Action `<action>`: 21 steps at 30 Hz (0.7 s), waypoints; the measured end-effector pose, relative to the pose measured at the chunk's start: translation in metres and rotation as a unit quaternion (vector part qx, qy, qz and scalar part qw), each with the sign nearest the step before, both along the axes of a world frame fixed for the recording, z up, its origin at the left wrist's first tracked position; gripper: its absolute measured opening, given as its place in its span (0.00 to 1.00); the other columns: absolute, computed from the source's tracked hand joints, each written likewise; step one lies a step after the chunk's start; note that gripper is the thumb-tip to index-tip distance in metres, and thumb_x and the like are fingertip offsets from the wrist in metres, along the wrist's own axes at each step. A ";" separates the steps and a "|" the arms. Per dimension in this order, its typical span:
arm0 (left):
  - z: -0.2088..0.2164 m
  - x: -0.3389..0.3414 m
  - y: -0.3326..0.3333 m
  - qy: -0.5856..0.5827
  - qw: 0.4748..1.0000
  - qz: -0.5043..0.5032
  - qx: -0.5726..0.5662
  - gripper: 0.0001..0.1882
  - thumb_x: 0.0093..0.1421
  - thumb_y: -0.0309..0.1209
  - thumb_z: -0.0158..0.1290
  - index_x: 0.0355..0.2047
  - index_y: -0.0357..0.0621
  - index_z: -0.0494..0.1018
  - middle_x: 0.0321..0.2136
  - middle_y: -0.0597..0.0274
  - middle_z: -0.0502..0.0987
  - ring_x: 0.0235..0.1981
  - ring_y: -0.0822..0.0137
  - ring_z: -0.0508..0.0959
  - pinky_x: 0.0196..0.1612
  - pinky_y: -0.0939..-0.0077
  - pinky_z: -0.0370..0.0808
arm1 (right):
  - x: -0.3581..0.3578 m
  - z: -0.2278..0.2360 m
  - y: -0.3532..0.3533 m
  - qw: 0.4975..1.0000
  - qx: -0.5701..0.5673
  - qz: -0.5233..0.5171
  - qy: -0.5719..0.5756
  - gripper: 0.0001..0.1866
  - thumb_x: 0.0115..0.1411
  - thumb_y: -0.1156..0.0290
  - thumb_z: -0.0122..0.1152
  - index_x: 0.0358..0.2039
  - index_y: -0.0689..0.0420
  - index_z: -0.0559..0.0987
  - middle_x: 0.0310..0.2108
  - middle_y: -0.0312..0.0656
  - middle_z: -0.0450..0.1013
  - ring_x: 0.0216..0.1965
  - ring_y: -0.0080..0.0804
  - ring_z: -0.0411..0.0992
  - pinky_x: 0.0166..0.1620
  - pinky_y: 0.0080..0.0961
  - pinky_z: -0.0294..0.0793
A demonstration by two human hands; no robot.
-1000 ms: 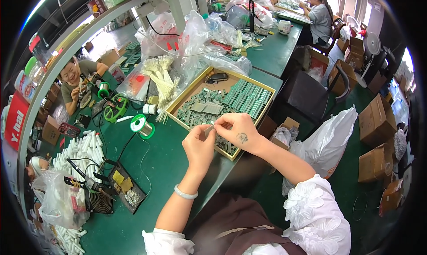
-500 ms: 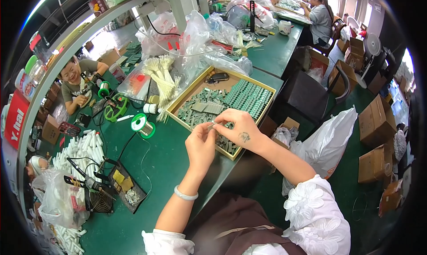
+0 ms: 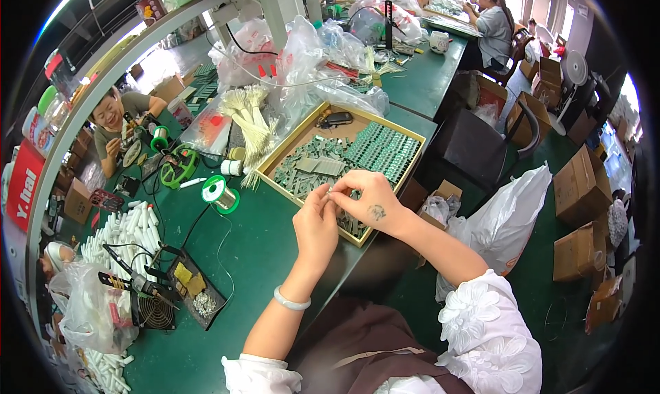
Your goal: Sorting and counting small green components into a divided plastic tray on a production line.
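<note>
My left hand (image 3: pixel 315 223) and my right hand (image 3: pixel 370 200) meet above the near edge of a shallow yellow-rimmed cardboard tray (image 3: pixel 328 131). Thumbs and fingertips of both hands pinch together around something small, mostly hidden by the fingers. Inside the tray, small green circuit boards (image 3: pixel 383 152) stand in neat rows on the right. Loose grey-green strips (image 3: pixel 306 162) are heaped to the left, with more under my hands. A black key-like object (image 3: pixel 335 120) lies at the tray's far end.
Left of the tray are a solder wire spool (image 3: pixel 221 195), a bundle of cream wires (image 3: pixel 249 122) and a green reel (image 3: pixel 180 166). Farther left lie a soldering sponge tray (image 3: pixel 199 294) and piled white tubes (image 3: pixel 137 232). A co-worker (image 3: pixel 124 119) sits across the bench.
My left hand has shifted slightly right and turned, its fingers closer to my right hand. The small grey piece between the fingertips shows less. The co-worker's hand on the left has moved.
</note>
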State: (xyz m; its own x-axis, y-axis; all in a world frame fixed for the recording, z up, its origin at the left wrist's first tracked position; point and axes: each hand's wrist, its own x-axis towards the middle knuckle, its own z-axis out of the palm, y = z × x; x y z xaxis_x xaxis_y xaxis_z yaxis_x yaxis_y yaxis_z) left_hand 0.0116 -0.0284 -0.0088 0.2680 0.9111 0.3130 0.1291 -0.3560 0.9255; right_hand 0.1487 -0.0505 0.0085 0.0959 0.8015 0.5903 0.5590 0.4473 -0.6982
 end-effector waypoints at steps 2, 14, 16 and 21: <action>-0.001 0.001 -0.001 0.016 0.999 0.031 0.011 0.11 0.60 0.22 0.50 0.43 0.29 0.73 0.30 0.47 0.81 0.31 0.64 0.83 0.35 0.74 0.78 | -0.003 0.001 -0.004 0.998 -0.062 -0.017 0.014 0.07 0.49 0.71 0.64 0.25 0.62 0.79 0.22 0.45 0.75 0.24 0.38 0.75 0.31 0.28 0.74; -0.012 -0.002 0.014 0.109 0.983 0.006 0.150 0.14 0.56 0.22 0.52 0.44 0.34 0.75 0.54 0.41 0.69 0.45 0.51 0.76 0.41 0.68 0.75 | 0.026 0.003 0.052 0.977 -0.106 -0.103 -0.153 0.14 0.53 0.59 0.63 0.28 0.59 0.82 0.27 0.48 0.74 0.30 0.46 0.73 0.35 0.37 0.72; -0.003 -0.011 0.014 0.111 0.971 0.051 0.207 0.13 0.56 0.22 0.52 0.43 0.37 0.75 0.55 0.45 0.68 0.48 0.52 0.72 0.38 0.71 0.76 | 0.017 -0.002 0.072 0.963 -0.083 -0.129 -0.221 0.16 0.49 0.57 0.66 0.31 0.57 0.83 0.33 0.49 0.72 0.40 0.47 0.71 0.43 0.38 0.71; 0.005 -0.035 0.023 0.100 0.982 0.079 0.136 0.10 0.56 0.23 0.54 0.40 0.41 0.76 0.52 0.52 0.71 0.48 0.62 0.75 0.41 0.74 0.74 | 0.006 -0.023 0.097 0.939 -0.117 -0.124 -0.297 0.12 0.48 0.60 0.67 0.29 0.55 0.82 0.35 0.48 0.73 0.44 0.47 0.70 0.45 0.40 0.71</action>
